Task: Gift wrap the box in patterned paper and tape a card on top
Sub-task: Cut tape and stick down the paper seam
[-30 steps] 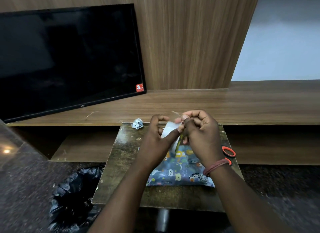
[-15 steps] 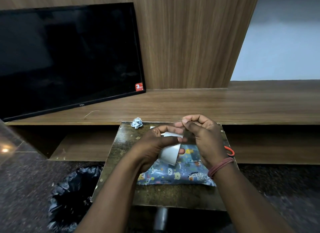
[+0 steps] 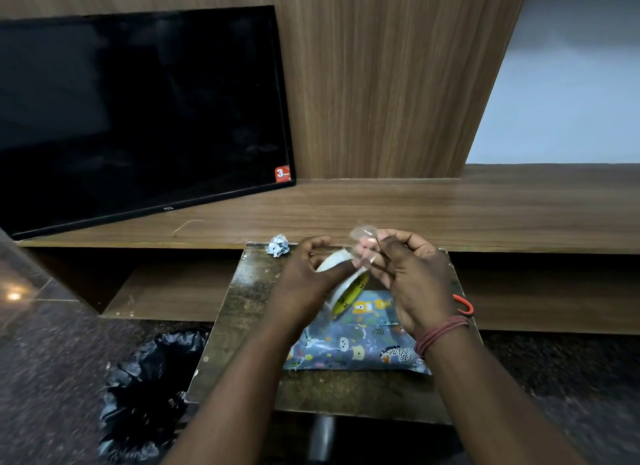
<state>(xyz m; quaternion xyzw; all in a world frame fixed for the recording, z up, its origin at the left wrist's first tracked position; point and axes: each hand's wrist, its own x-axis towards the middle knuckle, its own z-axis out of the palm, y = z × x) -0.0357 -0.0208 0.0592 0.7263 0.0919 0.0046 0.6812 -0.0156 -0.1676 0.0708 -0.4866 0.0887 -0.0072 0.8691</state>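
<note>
wrapped box lies on our small table | above it our left hand curls round the tape roll | our right hand pinches its pulled clear strip

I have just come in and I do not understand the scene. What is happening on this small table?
A person is wrapping a gift. The left hand holds a tape roll, and the right hand pinches a strip of clear tape pulled from it. The wrapped box lies on the table under the hands. I see no card on it.
</note>
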